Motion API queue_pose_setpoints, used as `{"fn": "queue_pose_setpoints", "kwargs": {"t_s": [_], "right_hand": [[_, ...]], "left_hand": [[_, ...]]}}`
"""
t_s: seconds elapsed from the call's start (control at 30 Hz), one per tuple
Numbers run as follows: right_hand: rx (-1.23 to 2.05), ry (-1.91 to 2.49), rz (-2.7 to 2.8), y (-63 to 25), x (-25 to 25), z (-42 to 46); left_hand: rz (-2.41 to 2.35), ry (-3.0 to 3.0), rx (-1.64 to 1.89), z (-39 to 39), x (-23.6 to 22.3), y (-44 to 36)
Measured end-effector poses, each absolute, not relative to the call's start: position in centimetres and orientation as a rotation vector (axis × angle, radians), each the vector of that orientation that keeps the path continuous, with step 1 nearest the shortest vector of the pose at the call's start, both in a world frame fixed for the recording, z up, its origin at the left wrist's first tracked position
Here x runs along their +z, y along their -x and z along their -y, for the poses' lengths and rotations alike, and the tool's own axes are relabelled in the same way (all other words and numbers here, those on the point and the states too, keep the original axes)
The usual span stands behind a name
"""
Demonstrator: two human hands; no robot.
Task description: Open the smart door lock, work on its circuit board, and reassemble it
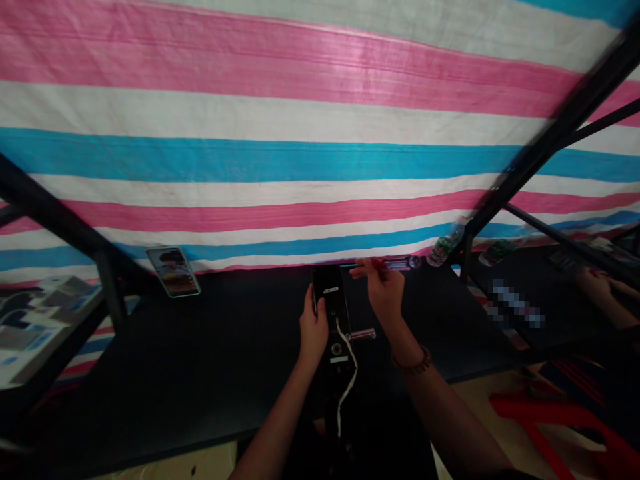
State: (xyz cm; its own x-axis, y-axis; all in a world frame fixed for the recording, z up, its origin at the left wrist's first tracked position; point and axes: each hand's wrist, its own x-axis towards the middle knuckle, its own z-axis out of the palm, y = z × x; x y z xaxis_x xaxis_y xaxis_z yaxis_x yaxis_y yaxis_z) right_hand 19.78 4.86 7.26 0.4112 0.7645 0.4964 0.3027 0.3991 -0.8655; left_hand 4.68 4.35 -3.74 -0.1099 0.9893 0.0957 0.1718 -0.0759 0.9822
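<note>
A long black door lock (341,310) with a metal lever handle (363,334) at its right side is held upright over the dark table. My left hand (314,328) grips its left edge, thumb on the front face. Closed around a screwdriver (407,262) with a clear handle and some red on it, my right hand (386,287) is beside the lock's upper right. The screwdriver's shaft points left toward the lock's top edge; whether the tip touches it I cannot tell. A white cord (355,363) runs down across the front of the lock.
A phone (175,272) with a lit screen leans at the back left of the black table (215,360). Bottles (443,248) stand at the back right, by a dark metal frame (530,160). Another person's hand (595,283) is at the far right, above a red stool (545,417).
</note>
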Motion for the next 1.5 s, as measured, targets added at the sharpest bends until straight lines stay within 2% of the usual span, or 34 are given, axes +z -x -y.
{"fn": "queue_pose_setpoints", "kwargs": {"t_s": [1.5], "right_hand": [[0.362,1.196,1.175,-19.59,7.40,-4.81]], "left_hand": [[-1.374,-1.329,1.295,-4.22,-3.80,-4.61]]}}
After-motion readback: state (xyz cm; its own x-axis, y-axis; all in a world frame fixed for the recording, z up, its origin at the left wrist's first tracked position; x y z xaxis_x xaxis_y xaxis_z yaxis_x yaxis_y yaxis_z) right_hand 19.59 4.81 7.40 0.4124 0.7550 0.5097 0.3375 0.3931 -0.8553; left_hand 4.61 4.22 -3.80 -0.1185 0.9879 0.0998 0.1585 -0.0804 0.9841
